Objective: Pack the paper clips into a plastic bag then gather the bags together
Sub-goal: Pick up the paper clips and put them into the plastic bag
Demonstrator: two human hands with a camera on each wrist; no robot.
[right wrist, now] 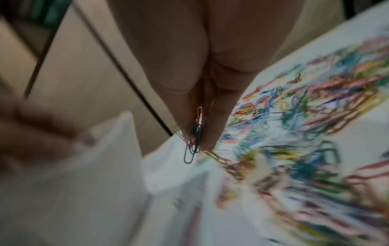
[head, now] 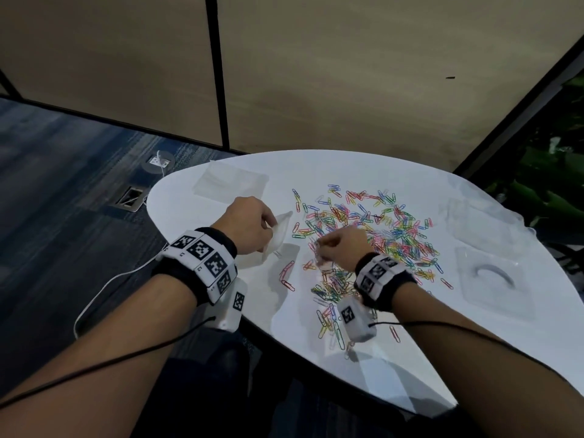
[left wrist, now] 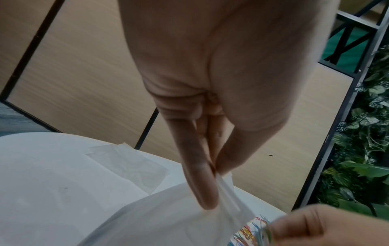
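My right hand (head: 343, 248) pinches a small bunch of paper clips (right wrist: 194, 139) just above the table (head: 363, 172). My left hand (head: 246, 229), beside it, pinches the rim of a clear plastic bag (head: 278, 235). Beyond both, the loose clip pile (head: 379, 229) spreads across the tabletop. Farther left, a flat stack of empty bags (head: 229, 183) lies near the far edge.

Two hands, the left hand (head: 249, 225) and the right hand (head: 343, 246), work over one white counter (head: 363, 172). Paper clips (head: 379, 226) are too many to count. One plastic bag (head: 279, 233) is held; one flat stack of bags (head: 230, 183) lies far left.
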